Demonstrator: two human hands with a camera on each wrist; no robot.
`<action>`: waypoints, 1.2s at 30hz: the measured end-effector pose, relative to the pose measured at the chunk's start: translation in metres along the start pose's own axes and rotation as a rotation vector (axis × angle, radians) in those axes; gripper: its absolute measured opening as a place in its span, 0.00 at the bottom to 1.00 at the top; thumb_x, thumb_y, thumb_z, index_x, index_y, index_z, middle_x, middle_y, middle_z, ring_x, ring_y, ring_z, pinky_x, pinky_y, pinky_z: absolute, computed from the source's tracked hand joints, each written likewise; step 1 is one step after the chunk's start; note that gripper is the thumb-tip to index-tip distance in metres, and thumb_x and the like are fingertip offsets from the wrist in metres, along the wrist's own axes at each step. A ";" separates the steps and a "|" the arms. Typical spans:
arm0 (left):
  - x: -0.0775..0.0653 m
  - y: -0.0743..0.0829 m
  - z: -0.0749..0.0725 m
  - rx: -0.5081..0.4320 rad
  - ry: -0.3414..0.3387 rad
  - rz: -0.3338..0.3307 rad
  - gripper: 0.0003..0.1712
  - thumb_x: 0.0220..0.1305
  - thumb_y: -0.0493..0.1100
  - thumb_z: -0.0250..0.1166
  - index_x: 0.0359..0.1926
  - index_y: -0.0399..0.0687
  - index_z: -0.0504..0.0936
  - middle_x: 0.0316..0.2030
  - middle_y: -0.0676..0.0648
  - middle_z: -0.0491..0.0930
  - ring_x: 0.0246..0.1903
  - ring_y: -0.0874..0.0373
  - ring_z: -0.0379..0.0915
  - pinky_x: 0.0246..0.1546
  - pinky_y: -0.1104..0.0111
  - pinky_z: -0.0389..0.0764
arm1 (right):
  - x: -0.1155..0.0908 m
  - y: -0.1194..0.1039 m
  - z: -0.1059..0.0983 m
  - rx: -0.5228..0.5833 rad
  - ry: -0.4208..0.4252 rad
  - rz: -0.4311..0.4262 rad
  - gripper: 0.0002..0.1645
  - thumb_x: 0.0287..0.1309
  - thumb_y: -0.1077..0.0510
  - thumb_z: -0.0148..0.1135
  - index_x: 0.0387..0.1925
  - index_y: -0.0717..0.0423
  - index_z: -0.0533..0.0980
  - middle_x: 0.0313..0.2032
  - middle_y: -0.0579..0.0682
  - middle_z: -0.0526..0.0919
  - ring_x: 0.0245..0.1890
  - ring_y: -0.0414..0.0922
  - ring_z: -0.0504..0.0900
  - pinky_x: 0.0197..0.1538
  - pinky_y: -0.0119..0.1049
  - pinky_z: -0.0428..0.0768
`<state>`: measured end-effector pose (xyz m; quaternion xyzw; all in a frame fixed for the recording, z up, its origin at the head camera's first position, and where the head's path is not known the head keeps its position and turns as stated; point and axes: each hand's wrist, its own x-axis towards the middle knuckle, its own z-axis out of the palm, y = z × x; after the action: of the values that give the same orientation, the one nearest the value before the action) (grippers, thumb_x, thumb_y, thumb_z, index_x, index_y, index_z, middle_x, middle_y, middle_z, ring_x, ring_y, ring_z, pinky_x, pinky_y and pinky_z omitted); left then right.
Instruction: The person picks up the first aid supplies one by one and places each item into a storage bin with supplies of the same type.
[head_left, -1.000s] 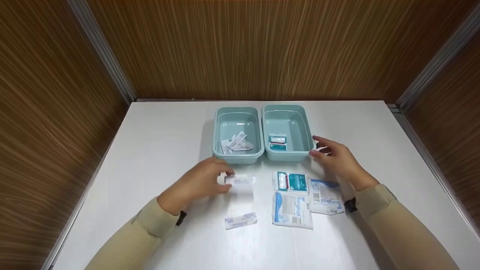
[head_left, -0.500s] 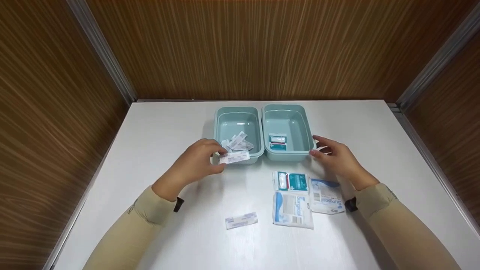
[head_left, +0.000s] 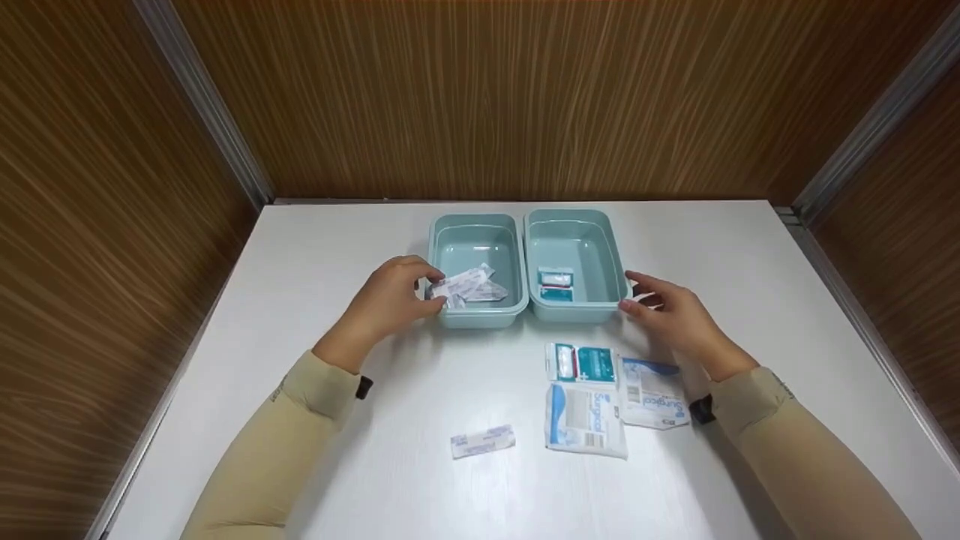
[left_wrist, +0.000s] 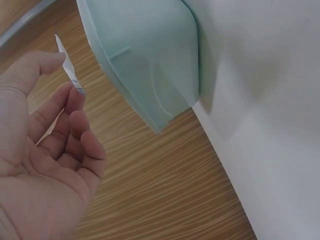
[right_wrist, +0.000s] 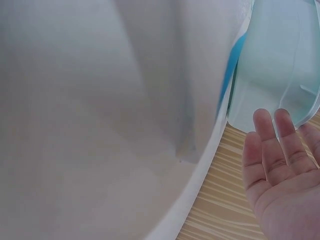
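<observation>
My left hand (head_left: 388,298) pinches a small white wrapped adhesive bandage (head_left: 457,283) between thumb and fingertips, over the near left corner of the left teal bin (head_left: 481,320). In the left wrist view the bandage (left_wrist: 68,65) shows edge-on, held apart from the bin. Several similar wrapped bandages (head_left: 491,292) lie inside that bin, partly covered by the held one. My right hand (head_left: 679,319) rests by the near right corner of the right teal bin (head_left: 579,313), thumb and index finger at its rim. Extended fingers (right_wrist: 287,132) show in the right wrist view.
Inside the right bin lies a green-and-white packet (head_left: 556,285). A similar packet (head_left: 581,363) and two white-and-blue Surgical packets (head_left: 586,420) lie on the white table (head_left: 360,480) in front. One wrapped bandage (head_left: 483,442) lies nearer. Wood-grain panels surround the table.
My left hand has picked up a wrapped bandage from the table and carried it up and away to the left bin. The right hand has stayed in place.
</observation>
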<state>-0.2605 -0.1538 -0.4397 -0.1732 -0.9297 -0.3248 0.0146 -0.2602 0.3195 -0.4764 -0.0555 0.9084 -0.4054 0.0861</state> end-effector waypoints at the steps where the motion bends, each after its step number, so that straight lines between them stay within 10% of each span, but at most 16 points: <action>1: 0.002 0.000 0.001 -0.004 -0.003 -0.013 0.20 0.69 0.45 0.80 0.59 0.45 0.92 0.53 0.46 0.89 0.52 0.44 0.82 0.56 0.55 0.85 | 0.000 0.000 0.000 0.002 -0.003 0.011 0.56 0.72 0.27 0.71 0.90 0.40 0.62 0.76 0.60 0.76 0.72 0.61 0.79 0.80 0.65 0.77; 36: 0.044 -0.009 0.016 -0.061 -0.031 -0.140 0.29 0.71 0.52 0.82 0.67 0.46 0.89 0.63 0.46 0.87 0.67 0.44 0.81 0.74 0.51 0.82 | 0.000 -0.001 0.001 -0.005 -0.012 0.030 0.56 0.72 0.27 0.71 0.91 0.37 0.60 0.75 0.58 0.77 0.71 0.59 0.80 0.80 0.63 0.79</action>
<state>-0.3032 -0.1370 -0.4515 -0.1130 -0.9294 -0.3503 -0.0281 -0.2599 0.3179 -0.4768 -0.0447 0.9095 -0.4016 0.0975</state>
